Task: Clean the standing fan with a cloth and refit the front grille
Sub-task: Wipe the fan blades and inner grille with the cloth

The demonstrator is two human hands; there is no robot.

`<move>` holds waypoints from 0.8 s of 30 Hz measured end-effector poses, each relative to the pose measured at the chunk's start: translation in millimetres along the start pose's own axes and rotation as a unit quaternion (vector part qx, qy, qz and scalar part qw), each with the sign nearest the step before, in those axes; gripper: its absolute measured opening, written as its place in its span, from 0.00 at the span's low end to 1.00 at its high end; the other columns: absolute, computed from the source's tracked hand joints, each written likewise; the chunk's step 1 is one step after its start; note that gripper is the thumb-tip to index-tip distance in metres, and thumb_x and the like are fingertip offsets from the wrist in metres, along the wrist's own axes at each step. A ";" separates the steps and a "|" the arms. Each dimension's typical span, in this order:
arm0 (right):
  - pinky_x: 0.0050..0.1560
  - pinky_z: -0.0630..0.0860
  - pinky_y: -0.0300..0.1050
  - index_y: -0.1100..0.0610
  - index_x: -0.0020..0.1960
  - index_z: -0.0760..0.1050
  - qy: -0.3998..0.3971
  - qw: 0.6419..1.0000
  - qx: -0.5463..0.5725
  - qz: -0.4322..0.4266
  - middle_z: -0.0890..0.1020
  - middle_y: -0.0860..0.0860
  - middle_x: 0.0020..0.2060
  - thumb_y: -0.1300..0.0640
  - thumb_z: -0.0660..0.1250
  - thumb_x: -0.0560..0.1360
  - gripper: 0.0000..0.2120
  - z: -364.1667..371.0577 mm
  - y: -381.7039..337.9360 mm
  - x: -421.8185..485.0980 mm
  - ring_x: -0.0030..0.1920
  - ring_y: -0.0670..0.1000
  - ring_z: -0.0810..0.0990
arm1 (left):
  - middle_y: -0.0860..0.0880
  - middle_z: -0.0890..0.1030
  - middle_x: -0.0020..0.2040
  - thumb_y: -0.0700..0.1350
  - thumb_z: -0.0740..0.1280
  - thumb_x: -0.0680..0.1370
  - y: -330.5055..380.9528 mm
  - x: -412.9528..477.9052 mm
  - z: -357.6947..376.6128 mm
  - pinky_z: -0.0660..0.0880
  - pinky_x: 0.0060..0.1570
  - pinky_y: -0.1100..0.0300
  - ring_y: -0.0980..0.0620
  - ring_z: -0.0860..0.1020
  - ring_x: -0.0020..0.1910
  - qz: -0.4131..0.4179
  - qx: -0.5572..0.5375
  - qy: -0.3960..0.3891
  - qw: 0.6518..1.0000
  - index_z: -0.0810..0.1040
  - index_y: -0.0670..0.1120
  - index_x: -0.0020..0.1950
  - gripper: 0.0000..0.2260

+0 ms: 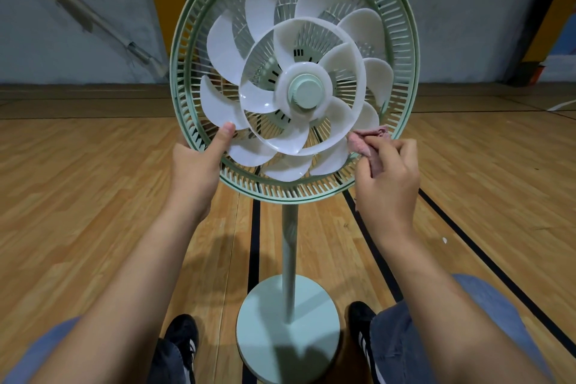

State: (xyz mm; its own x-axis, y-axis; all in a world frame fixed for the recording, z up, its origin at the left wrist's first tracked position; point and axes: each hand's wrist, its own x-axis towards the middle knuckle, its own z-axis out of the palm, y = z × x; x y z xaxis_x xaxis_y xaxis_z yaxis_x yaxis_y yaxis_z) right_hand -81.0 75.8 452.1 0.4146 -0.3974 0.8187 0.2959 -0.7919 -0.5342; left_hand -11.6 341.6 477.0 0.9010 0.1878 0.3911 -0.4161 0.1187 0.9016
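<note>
A pale green standing fan (290, 246) stands in front of me with its white blades (258, 12) bare; no front grille is on it or anywhere in view. The rear grille (402, 50) rings the blades. My left hand (196, 162) grips the rear grille's lower left rim, thumb up by a blade tip. My right hand (388, 178) is shut on a bunched pink cloth (367, 142), which presses against a blade at the lower right, just inside the rim.
The fan's round base (314, 321) sits on a wooden floor (78, 184) with black lines, between my two black shoes (182, 337). A grey wall (78, 40) with yellow pads runs behind.
</note>
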 end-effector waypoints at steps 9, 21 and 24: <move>0.36 0.79 0.55 0.58 0.56 0.81 -0.030 0.997 -0.028 -0.064 0.73 0.54 0.52 0.67 0.70 0.76 0.10 9.3 -2.9 -9.1 0.45 0.51 0.75 | 0.59 0.88 0.55 0.58 0.79 0.75 -0.4 -1.6 1.1 0.80 0.57 0.56 0.58 0.87 0.55 -0.009 0.004 0.014 1.000 0.82 0.54 0.63 0.19; 0.30 0.77 0.52 0.55 0.55 0.83 -0.142 0.982 -0.050 -0.116 0.70 0.48 0.52 0.65 0.70 0.77 0.09 34.0 -10.5 -33.6 0.41 0.53 0.75 | 0.62 0.88 0.51 0.58 0.80 0.75 -2.3 -4.8 3.2 0.81 0.45 0.68 0.63 0.86 0.51 0.001 0.017 0.026 1.000 0.83 0.55 0.59 0.16; 0.37 0.79 0.49 0.54 0.58 0.84 -0.121 0.987 -0.034 -0.101 0.74 0.50 0.53 0.65 0.70 0.78 0.11 29.7 -8.6 -27.2 0.48 0.50 0.77 | 0.58 0.88 0.55 0.59 0.79 0.75 -4.7 -4.0 1.0 0.81 0.56 0.57 0.58 0.87 0.55 -0.001 0.019 0.025 1.000 0.83 0.53 0.64 0.20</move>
State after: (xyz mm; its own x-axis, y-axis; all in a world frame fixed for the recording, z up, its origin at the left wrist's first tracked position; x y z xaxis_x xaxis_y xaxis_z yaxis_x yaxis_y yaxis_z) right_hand -69.2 107.1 428.1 0.5488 -0.1123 0.8284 0.3389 -0.8760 -0.3433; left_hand -13.1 339.3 471.4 0.8945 0.2361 0.3796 -0.4078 0.0829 0.9093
